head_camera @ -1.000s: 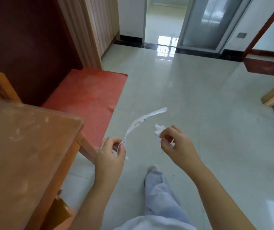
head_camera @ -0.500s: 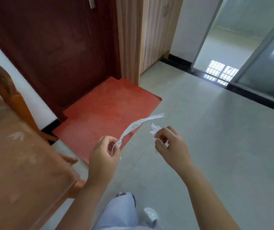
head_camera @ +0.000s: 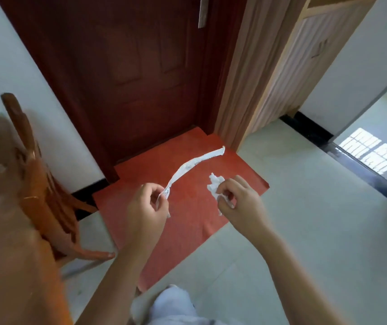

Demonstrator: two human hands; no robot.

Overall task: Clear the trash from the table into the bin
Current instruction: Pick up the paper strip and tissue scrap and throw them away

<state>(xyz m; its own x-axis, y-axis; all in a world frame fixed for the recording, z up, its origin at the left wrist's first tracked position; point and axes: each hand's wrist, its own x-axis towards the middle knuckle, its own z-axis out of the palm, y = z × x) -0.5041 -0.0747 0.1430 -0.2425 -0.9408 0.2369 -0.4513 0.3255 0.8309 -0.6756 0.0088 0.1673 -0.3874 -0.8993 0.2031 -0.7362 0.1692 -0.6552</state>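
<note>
Open floor (head_camera: 316,231) ahead and right; chair (head_camera: 45,207), table (head_camera: 2,266) close left.

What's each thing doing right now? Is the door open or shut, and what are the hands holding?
Long white paper strip: pinched at one end, other end free.
Crumpled white paper scrap: scrunched up, held above the floor.
Left hand: pinches the strip.
Right hand: holds the scrap.
Dark red wooden door: shut.
Red floor mat: lying flat before the door.
</note>
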